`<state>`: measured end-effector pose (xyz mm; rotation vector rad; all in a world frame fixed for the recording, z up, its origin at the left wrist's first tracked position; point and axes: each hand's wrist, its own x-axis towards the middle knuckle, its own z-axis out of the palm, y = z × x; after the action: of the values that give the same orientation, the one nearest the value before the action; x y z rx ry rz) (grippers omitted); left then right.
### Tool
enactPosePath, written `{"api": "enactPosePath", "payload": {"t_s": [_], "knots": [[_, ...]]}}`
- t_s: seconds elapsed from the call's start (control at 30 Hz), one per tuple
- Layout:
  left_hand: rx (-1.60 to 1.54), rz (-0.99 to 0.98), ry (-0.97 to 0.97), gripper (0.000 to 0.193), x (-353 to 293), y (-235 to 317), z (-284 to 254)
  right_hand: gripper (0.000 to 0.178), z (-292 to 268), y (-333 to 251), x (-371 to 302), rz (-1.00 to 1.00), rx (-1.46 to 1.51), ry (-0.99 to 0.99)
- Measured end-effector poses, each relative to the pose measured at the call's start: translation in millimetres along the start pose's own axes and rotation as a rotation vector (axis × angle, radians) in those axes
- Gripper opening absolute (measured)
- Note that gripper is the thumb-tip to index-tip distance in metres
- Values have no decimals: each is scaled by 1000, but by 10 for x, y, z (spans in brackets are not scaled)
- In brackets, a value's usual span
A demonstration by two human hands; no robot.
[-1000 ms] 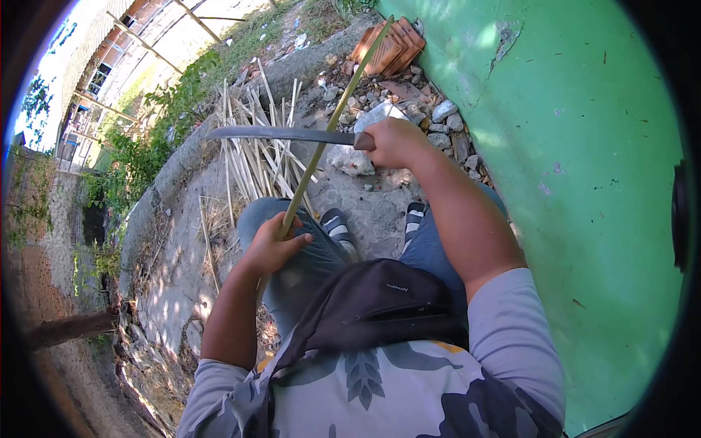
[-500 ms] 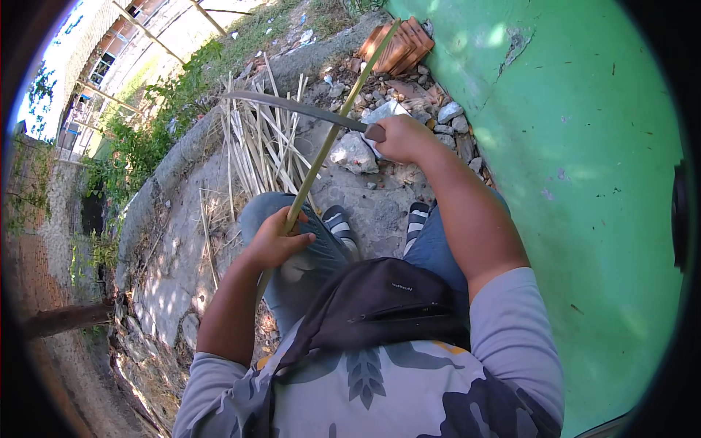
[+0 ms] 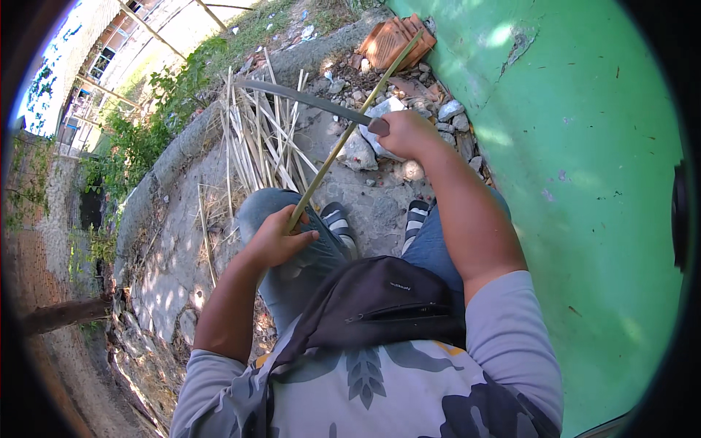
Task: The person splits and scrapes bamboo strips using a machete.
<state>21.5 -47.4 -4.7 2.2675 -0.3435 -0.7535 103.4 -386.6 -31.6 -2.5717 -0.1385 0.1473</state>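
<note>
Green wall (image 3: 584, 233), rough concrete ground (image 3: 376, 197): machete (image 3: 307, 98) laid across a bamboo-like strip (image 3: 325, 168)

We have an outdoor spot: wall running up the right side, clay roof tiles (image 3: 387, 50) stacked at its far foot, broken stones (image 3: 356, 153) nearer, a heap of pale split strips (image 3: 255, 139) to the left. The person seems seated, knees bent, black bag (image 3: 380, 299) at the waist.

Step in hand, as we judge it: dressing the strip with the blade, likely scraping or shaving along its length. Next move, we think, calls for a steady left hold and a controlled blade angle, with the edge kept clear of the left fingers.

Strip position: it slants up and away from the left hand (image 3: 281, 237), over the ground and past the stones, its far end in front of the tiles. Left fingers are wrapped round it near the left knee, thumb pointing off to the right; we can't see all the fingertips.

Right hand (image 3: 409, 135) is closed round the machete's short brown handle, just right of the strip and well up from the left hand. Blade points left, crossing the strip close to the handle, tip over the heap. We read that crossing as contact, but can't tell how deep the edge bites.
</note>
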Motion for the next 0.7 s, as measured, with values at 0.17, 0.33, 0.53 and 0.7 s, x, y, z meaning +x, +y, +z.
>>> {"api": "enactPosePath", "payload": {"t_s": [0.17, 0.33, 0.53, 0.7], "knots": [[-38, -36, 14, 39, -33, 147, -5, 24, -19, -24, -66, 62, 15, 82], [-3, -58, 39, 40, -84, 145, 13, 27, -96, -447, -220, -149, -120, -117], [17, -44, 27, 40, -45, 151, 21, 25, -4, 8, -60, -22, 34, 13], [-21, -57, 27, 40, -80, 166, 7, 24, -68, -72, -160, 54, -30, 140]]}}
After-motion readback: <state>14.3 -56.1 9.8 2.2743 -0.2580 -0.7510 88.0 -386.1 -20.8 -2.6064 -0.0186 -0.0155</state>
